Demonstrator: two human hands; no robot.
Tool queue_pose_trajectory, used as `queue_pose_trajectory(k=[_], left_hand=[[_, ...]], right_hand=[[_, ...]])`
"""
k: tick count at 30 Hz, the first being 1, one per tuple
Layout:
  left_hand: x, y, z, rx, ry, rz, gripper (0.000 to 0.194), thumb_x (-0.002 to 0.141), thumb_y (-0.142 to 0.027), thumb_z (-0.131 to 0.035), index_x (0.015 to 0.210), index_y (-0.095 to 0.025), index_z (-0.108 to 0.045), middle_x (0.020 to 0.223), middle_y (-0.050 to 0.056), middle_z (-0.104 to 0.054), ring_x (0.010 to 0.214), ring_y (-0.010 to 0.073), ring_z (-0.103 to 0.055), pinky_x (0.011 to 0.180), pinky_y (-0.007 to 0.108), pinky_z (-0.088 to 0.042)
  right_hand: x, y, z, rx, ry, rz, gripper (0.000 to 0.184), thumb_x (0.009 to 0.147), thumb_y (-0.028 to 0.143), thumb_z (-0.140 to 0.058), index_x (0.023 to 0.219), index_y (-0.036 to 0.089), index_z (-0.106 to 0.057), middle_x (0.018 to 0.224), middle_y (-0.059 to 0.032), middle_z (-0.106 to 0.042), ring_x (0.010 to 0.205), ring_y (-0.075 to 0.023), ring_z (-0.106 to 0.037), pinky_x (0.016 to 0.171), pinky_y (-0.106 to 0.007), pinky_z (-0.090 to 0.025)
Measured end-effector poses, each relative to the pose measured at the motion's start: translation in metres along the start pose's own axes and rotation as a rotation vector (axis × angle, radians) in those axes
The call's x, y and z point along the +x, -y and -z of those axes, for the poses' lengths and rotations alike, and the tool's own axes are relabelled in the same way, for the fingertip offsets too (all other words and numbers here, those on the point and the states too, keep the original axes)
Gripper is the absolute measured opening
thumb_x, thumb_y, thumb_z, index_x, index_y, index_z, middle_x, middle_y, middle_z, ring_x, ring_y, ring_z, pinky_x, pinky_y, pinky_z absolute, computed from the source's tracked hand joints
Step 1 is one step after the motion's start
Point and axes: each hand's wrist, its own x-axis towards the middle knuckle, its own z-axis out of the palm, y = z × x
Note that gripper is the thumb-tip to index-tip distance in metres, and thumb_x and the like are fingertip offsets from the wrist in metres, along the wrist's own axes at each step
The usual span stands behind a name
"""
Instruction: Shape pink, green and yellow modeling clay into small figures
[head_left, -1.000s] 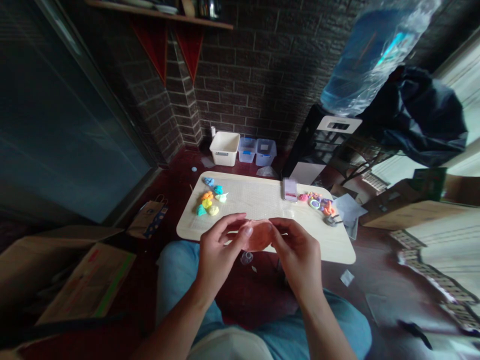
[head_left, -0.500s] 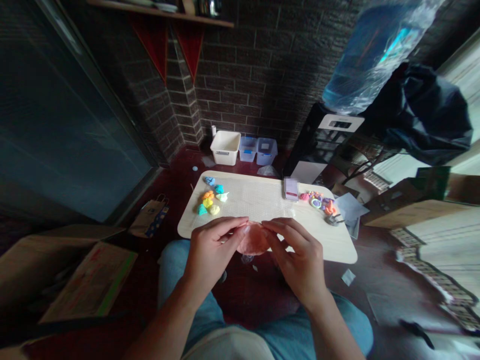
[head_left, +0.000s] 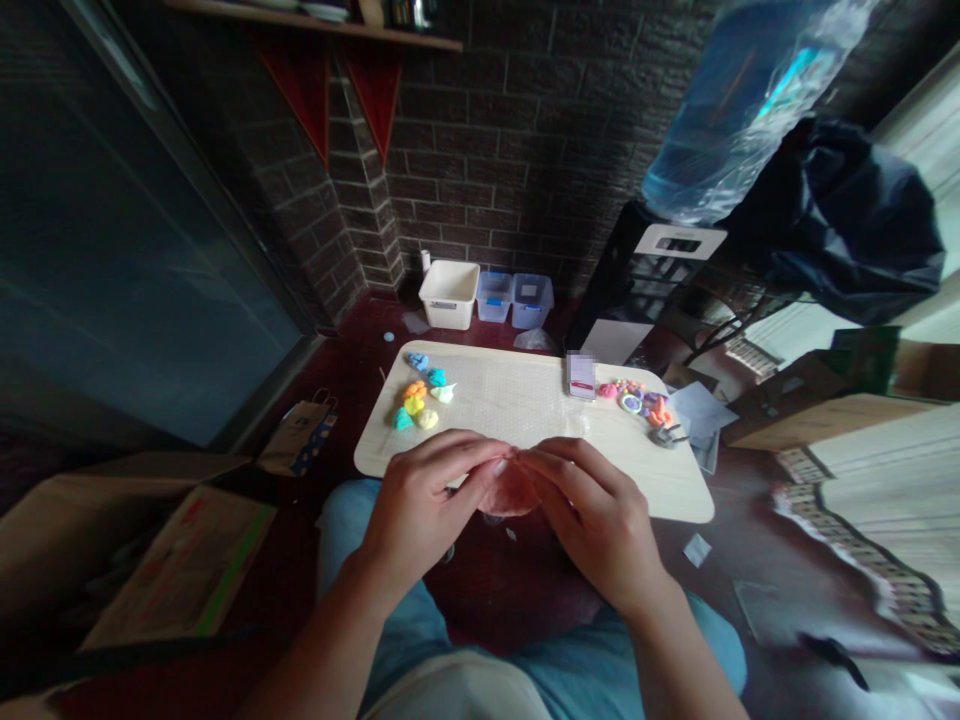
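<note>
Our left hand [head_left: 420,500] and right hand [head_left: 600,510] both pinch the upper rim of a thin pink piece [head_left: 511,495], fingertips close together. We note the piece at the near edge of the surface [head_left: 671,490], held up. On the surface: coloured lumps [head_left: 415,390] at left, small bright pieces [head_left: 631,403] at right, phone [head_left: 581,377] toward the far edge. Beyond, floor [head_left: 480,345]: white bin [head_left: 448,314], two bluish bins [head_left: 532,316].

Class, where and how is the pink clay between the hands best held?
Probably pinch the pink clay lightly by its upper edge, thumb against fingers, the left hand coming from the left and the right hand from the right. It looks flat and roundish, its lower edge free, so pressing the middle might dent it.
</note>
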Motion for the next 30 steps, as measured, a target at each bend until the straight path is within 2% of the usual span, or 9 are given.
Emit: queue_pose_trajectory(k=[7,13,22,26,30], left_hand=[[-0.001,-0.002,0.0,0.086,0.023,-0.077,0.017,0.086,-0.008,-0.061,0.098,-0.016,-0.071,0.093,0.003,-0.073,0.086,0.0105,-0.068,0.082,0.019,-0.053],[-0.001,-0.003,0.0,0.109,0.035,-0.07,0.016,0.087,-0.008,-0.061,0.097,-0.016,-0.071,0.093,0.003,-0.073,0.085,0.0112,-0.069,0.08,0.019,-0.054],[-0.002,-0.004,-0.006,0.178,-0.002,-0.092,0.015,0.086,-0.008,-0.061,0.095,-0.015,-0.07,0.09,0.004,-0.074,0.081,0.0126,-0.07,0.077,0.021,-0.055],[-0.001,-0.006,-0.01,0.162,-0.015,-0.018,0.013,0.086,-0.009,-0.062,0.093,-0.016,-0.069,0.088,0.003,-0.074,0.08,0.0131,-0.07,0.076,0.023,-0.056],[-0.003,-0.01,-0.014,0.11,-0.111,0.111,0.01,0.087,-0.014,-0.062,0.093,-0.018,-0.069,0.091,0.003,-0.075,0.083,0.014,-0.071,0.075,0.023,-0.058]], right_hand=[[-0.001,0.001,0.001,0.021,0.025,-0.009,0.024,0.092,0.004,-0.052,0.11,0.015,-0.063,0.101,-0.0085,-0.065,0.094,-0.0173,-0.063,0.082,-0.029,-0.055],[0.0,0.001,0.001,0.058,0.022,-0.019,0.036,0.092,0.005,-0.053,0.126,0.016,-0.057,0.104,-0.0077,-0.064,0.094,-0.0155,-0.063,0.083,-0.026,-0.055],[0.007,0.004,0.0,0.074,0.045,-0.069,0.023,0.094,0.009,-0.052,0.111,0.019,-0.064,0.097,-0.0062,-0.064,0.087,-0.0166,-0.063,0.077,-0.029,-0.056],[0.007,0.004,-0.002,0.071,0.023,-0.098,0.018,0.094,0.011,-0.052,0.106,0.018,-0.065,0.095,-0.0064,-0.065,0.086,-0.0166,-0.064,0.076,-0.029,-0.056],[0.004,0.008,-0.004,0.208,-0.051,-0.304,0.018,0.09,0.017,-0.06,0.108,0.018,-0.063,0.097,-0.006,-0.066,0.083,-0.015,-0.065,0.066,-0.024,-0.058]])
